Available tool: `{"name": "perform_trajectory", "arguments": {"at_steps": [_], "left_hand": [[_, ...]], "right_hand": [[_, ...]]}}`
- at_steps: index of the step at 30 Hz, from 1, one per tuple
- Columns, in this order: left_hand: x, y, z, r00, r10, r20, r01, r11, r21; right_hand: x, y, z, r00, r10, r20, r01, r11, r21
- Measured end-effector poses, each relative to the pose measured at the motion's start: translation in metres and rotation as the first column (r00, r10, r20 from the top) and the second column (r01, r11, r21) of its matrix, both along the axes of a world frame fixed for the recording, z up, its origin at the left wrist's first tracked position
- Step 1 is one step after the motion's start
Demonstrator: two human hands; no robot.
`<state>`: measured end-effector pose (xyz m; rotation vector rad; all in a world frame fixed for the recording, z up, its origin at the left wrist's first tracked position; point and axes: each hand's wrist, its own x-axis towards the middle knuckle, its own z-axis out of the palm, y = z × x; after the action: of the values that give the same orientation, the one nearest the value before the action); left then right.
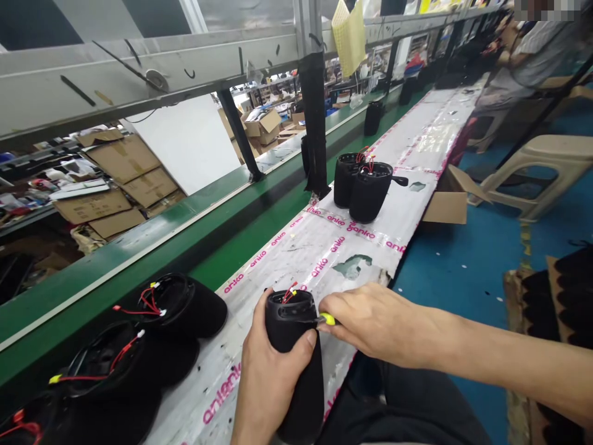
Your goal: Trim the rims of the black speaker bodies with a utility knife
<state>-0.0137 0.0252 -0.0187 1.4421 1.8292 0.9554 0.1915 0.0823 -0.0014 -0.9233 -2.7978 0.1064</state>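
Note:
My left hand (278, 364) wraps round a black fabric-covered cylindrical speaker housing (303, 395), which stands tilted on the board before me. Red wires with a yellow connector (291, 293) stick up from its open top. In my closed right hand (365, 318) is a yellow-handled tool (328, 318); its thin dark tip reaches the housing's upper rim on the near side. My fingers hide most of that tool, so its exact kind is unclear.
More black housings (180, 309) with red wires stand at left, partly on the green conveyor (222, 253). Two others (370, 191) sit farther along the printed board (278, 259). A metal post (315, 117) rises beyond. At right are a plastic stool (551, 161) and a co-worker (542, 49).

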Motion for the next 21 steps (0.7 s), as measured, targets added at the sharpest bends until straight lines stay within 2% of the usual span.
{"name": "perform_trajectory", "arguments": {"at_steps": [8,14,21], "left_hand": [[0.0046,-0.0029,0.0058,0.997,0.035,-0.066,-0.037,0.999,-0.025],[0.0048,-0.0006,0.0021,0.996,0.026,-0.086,-0.027,1.0,-0.007],[0.0037,0.0027,0.0003,0.994,0.042,-0.1,-0.045,0.999,-0.024]], "right_hand": [[-0.0058,-0.0012,0.0017,0.998,-0.007,0.067,-0.001,0.994,0.106],[-0.0043,0.0001,0.0038,0.993,0.074,0.095,-0.093,0.971,0.218],[-0.0103,0.0041,-0.0021,0.997,0.031,0.072,-0.047,0.971,0.234]]}}
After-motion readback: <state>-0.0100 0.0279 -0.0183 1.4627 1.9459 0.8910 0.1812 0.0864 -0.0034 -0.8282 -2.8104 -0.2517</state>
